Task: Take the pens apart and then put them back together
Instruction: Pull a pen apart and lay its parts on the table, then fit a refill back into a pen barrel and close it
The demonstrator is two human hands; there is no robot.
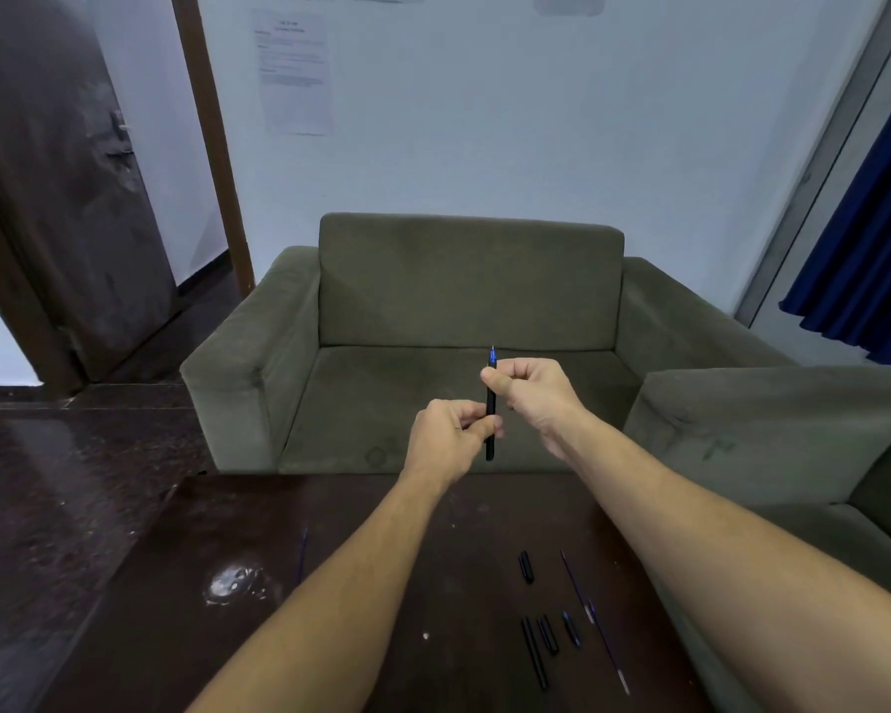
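Pinching upright pen (491, 399): left hand (444, 445), right hand (535, 392)

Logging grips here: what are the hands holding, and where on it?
Both hold one slim black pen with a blue tip, upright: the right hand pinches just below the tip, the left hand pinches its lower barrel.

The dark brown counter (459, 558) has a scuffed, glossy top. On its right side, pen parts lie close together: a black cap (525, 567) farthest, a long refill (577, 586) just right of it, and a second refill (608, 645) nearer. Left of that, side by side, lie a long black barrel (535, 653), a shorter black piece (548, 635) and a blue-tipped piece (571, 629). Well apart on the left lies a thin blue refill (302, 555), beside a pale shiny patch (235, 584).
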